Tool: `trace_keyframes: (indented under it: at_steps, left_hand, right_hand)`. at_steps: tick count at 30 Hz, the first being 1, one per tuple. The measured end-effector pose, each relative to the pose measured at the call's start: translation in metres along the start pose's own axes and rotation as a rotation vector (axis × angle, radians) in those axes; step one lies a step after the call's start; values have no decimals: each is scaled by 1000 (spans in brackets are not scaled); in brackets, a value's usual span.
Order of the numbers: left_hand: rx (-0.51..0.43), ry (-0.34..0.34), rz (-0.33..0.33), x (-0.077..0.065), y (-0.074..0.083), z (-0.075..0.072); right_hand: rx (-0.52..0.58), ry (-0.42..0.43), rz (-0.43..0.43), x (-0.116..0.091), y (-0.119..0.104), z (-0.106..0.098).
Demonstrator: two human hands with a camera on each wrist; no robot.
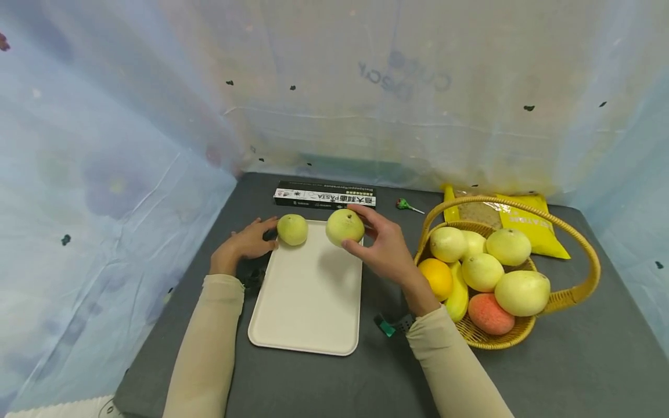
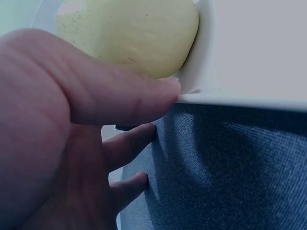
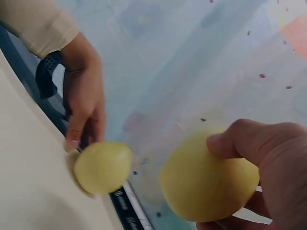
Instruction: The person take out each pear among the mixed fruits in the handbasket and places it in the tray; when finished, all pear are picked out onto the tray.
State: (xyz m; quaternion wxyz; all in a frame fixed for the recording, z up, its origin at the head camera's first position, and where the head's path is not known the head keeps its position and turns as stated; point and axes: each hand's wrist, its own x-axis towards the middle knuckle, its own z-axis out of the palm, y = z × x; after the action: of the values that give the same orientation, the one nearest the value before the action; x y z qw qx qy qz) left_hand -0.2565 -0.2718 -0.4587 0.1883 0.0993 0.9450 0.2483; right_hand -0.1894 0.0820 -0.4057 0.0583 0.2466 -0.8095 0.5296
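A round yellow-green pear (image 1: 345,227) is held above the far right part of a white tray (image 1: 308,302). My right hand (image 1: 387,247) grips it between thumb and fingers, as the right wrist view also shows. Another pear (image 1: 292,230) rests in the tray's far left corner. Beside that corner is my left hand (image 1: 252,240), its fingers loosely extended. In the left wrist view its thumb (image 2: 129,98) lies at the tray rim, close to the pear; whether it touches the fruit I cannot tell. The other fingers reach down beside the tray, over the dark tabletop.
To the right stands a wicker basket (image 1: 502,342) with a tall handle, holding several pale fruits, an orange (image 1: 435,278) and a reddish fruit (image 1: 491,314). A yellow packet (image 1: 538,229) lies behind it. Beyond the tray sit a pasta box (image 1: 324,195) and a lollipop (image 1: 402,203).
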Motion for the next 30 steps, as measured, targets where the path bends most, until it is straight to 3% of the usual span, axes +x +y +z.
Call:
trace_keyframes:
  at_steps: [13, 20, 30]
  left_hand:
    - [24, 5, 0, 1, 1, -1]
    - [16, 2, -4, 0, 0, 1]
    - [11, 1, -8, -1, -1, 1]
  right_hand:
    - [90, 15, 147, 26, 43, 49]
    - [93, -3, 208, 30, 62, 59]
    - [59, -16, 230, 37, 76, 69]
